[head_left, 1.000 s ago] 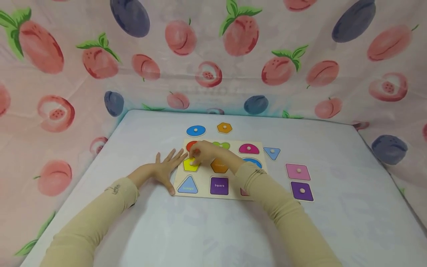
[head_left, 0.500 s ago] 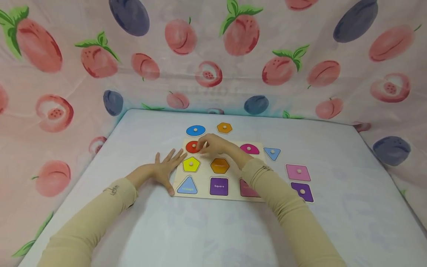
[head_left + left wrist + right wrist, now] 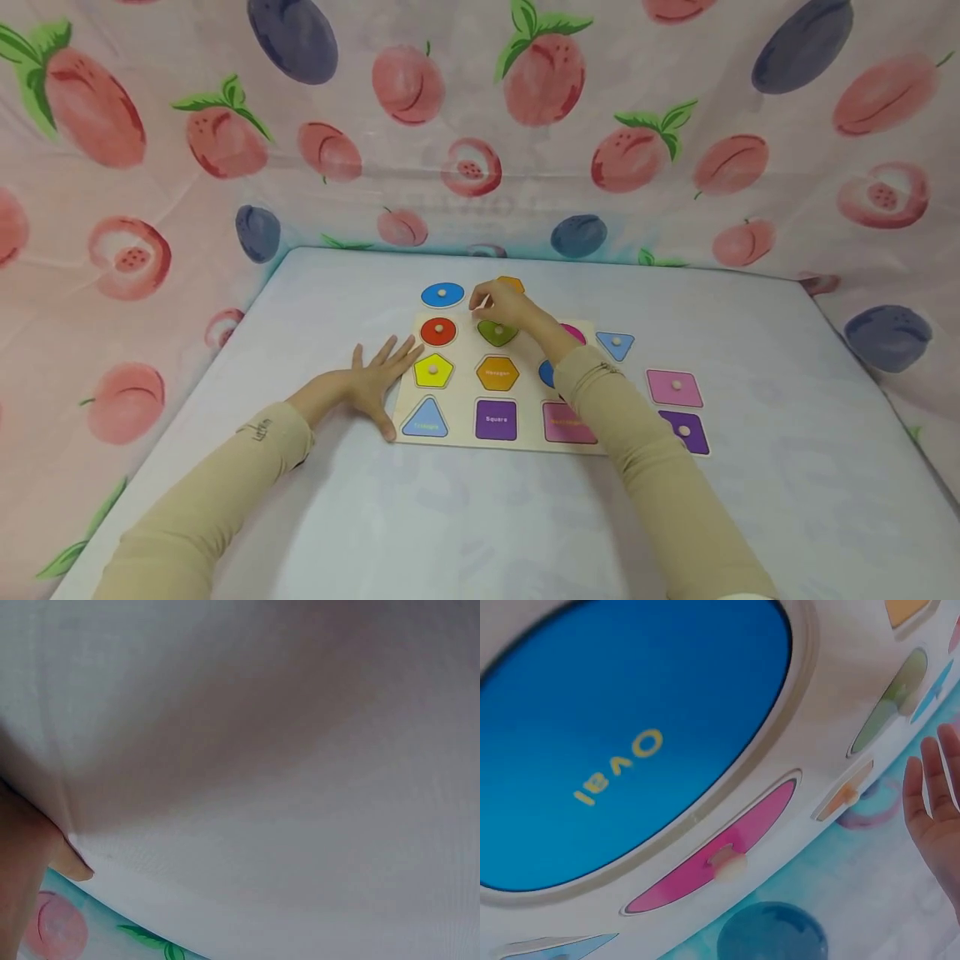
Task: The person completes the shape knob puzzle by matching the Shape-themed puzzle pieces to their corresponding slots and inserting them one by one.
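Note:
My left hand (image 3: pixel 370 390) lies flat with spread fingers at the left edge of the wooden shape puzzle board (image 3: pixel 459 398). Over the board's far edge hovers my right hand (image 3: pixel 504 304), its fingers loosely bent and holding nothing. It partly covers the orange hexagon piece (image 3: pixel 513 283) behind the board. Below it sits the green heart piece (image 3: pixel 491 336). The red circle (image 3: pixel 429 333), yellow pentagon (image 3: pixel 423 372) and magenta semicircle (image 3: pixel 697 877) also sit on the board with knobs. Printed recesses show a triangle, Square, Hexagon, rectangle and Oval (image 3: pixel 705 682).
A blue oval piece (image 3: pixel 431 296) lies behind the board. To its right lie a light blue triangle piece (image 3: pixel 609 346), a pink rectangle piece (image 3: pixel 662 388) and a purple square piece (image 3: pixel 696 442). Fruit-patterned cloth (image 3: pixel 540 183) rises behind the white table (image 3: pixel 375 517).
My right hand has left the yellow pentagon's knob and moved away and to the right, past the red circle, toward the orange hexagon piece. The left hand stays in place.

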`<state>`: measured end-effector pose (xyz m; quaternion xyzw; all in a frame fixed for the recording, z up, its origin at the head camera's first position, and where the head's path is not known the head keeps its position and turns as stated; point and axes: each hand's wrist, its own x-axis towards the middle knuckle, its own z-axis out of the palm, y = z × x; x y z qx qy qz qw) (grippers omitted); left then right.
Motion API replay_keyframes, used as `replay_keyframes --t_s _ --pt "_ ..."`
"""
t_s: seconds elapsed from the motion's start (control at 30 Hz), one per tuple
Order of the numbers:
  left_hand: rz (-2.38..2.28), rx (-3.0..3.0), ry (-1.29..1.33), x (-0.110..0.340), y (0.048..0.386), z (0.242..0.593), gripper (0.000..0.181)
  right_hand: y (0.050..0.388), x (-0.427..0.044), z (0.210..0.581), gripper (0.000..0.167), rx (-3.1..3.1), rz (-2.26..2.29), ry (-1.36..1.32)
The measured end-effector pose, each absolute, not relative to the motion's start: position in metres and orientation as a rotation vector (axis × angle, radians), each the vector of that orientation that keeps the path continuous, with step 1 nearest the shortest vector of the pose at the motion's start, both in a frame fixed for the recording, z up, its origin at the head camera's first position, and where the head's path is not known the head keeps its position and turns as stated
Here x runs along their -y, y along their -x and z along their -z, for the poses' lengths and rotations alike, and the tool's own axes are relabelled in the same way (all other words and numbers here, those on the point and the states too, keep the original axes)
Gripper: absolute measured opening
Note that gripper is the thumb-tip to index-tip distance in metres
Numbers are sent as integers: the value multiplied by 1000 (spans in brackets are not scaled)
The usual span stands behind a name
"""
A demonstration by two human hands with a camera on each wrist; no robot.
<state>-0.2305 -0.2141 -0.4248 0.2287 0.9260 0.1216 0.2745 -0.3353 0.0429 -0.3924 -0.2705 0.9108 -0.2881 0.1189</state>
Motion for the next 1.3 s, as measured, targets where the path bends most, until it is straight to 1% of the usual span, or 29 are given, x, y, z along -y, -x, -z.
replay_keyframes --t_s 0.3,0.53,0.67,0.77,0.8,0.87,0.9,1.0,1.03,1.1,1.13,1.3 --pt "-330 -2494 -611 216 228 424 141 358 -46 387 13 -2747 969 719" --pt "-339 -2486 -616 215 229 424 141 370 -56 385 15 -2798 911 642" --pt "-333 -2487 -622 212 231 423 140 377 -65 389 16 -2836 869 541" --pt "-331 -2488 -621 211 232 421 140 391 -71 399 17 -2824 863 508" --pt "-327 -2488 -619 211 232 421 140 406 -75 413 16 -2827 896 550" --pt "-325 -2486 -609 212 231 420 140 424 -79 426 19 -2817 890 569" --pt "-327 -2485 -605 212 231 419 140 438 -83 438 19 -2820 929 628" --pt "-323 -2489 -589 213 231 417 140 451 -84 445 21 -2856 878 589" --pt "-329 -2492 -591 213 231 417 140 442 -80 435 21 -2864 833 526" --pt "-329 -2492 -598 212 231 416 140 432 -79 427 19 -2901 769 454" --pt "-323 -2491 -604 211 231 416 140 420 -75 416 20 -2906 691 380" --pt "-315 -2480 -616 210 230 417 140 399 -73 405 23 -2948 560 336"
